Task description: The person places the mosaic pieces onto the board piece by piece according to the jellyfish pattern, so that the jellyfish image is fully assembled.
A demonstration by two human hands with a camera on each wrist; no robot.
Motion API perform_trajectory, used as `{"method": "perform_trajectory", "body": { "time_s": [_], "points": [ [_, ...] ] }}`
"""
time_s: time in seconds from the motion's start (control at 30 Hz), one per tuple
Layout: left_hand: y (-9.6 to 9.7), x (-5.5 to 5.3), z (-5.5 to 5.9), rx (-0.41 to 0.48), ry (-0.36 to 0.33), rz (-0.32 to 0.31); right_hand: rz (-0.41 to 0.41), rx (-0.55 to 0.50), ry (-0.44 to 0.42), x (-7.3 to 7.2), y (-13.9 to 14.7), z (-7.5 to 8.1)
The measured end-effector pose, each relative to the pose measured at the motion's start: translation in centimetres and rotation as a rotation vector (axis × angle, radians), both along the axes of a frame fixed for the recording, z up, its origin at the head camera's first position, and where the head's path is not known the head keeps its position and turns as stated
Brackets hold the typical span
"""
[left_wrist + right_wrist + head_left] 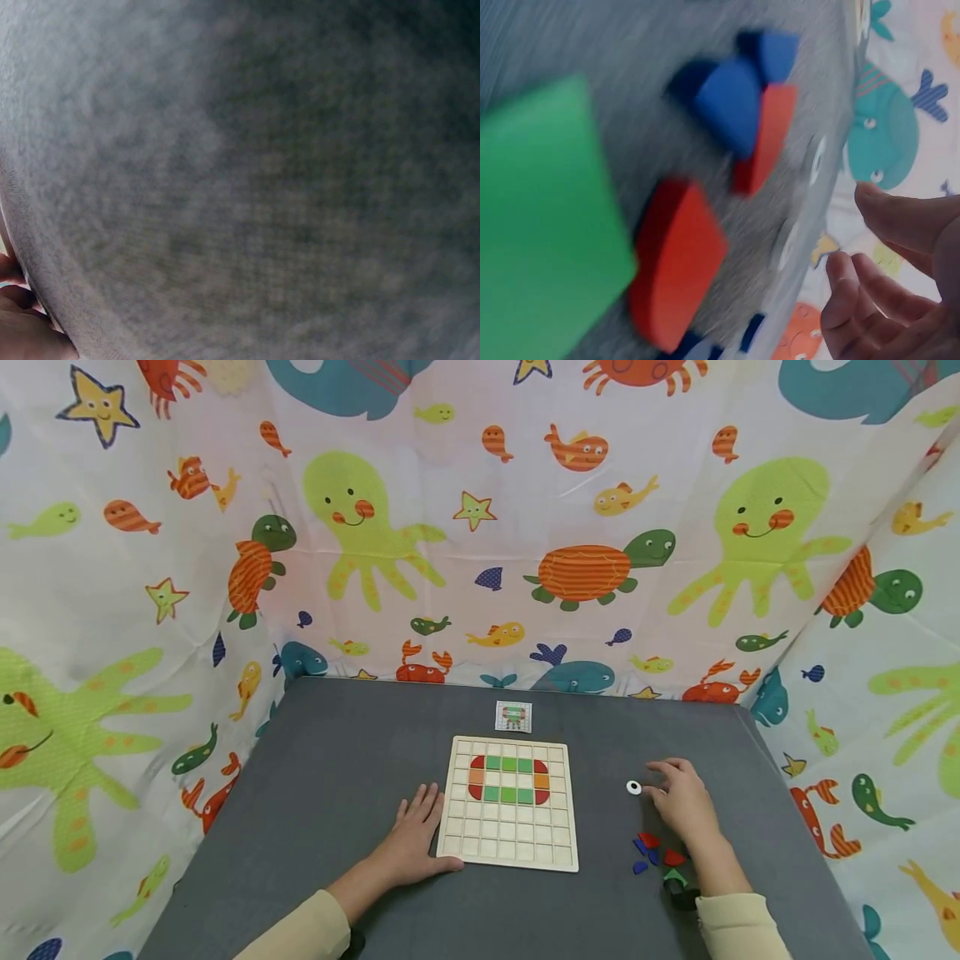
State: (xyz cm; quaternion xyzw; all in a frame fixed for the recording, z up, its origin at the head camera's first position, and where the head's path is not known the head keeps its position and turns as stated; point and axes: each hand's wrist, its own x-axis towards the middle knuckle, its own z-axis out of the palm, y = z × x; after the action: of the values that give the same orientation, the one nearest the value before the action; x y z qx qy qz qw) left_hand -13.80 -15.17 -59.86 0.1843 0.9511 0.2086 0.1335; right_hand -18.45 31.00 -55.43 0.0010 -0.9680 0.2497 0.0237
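A light wooden grid board (507,846) lies on the grey table, with red, orange and green pieces (508,795) set in a ring in its upper part. My left hand (411,843) rests at the board's left edge, fingers extended, thumb at the lower left corner. To the right, my right hand (684,802) hovers near a white disc with a dark centre (633,787), thumb and forefinger apart. The right wrist view shows nothing between the thumb and fingers of that hand (892,277). In that view two white discs (817,160) lie beyond the coloured pieces.
Near my right forearm lie loose red pieces (673,857), blue pieces (640,867) and a green piece (675,877). A small printed pattern card (513,717) lies behind the board. A sea-animal curtain (480,552) surrounds the table's back and sides. The left wrist view is mostly blurred grey.
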Motion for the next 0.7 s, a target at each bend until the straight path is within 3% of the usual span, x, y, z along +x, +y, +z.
{"method": "perform_trajectory", "body": {
  "time_s": [0.33, 0.7],
  "points": [
    [0.0, 0.2, 0.1, 0.002, -0.002, -0.004, 0.004, 0.029, -0.114, -0.5, 1.8, -1.0],
    [0.0, 0.2, 0.0, 0.010, 0.003, -0.004, -0.032, 0.010, -0.233, -0.7, 2.4, -0.5]
  ]
}}
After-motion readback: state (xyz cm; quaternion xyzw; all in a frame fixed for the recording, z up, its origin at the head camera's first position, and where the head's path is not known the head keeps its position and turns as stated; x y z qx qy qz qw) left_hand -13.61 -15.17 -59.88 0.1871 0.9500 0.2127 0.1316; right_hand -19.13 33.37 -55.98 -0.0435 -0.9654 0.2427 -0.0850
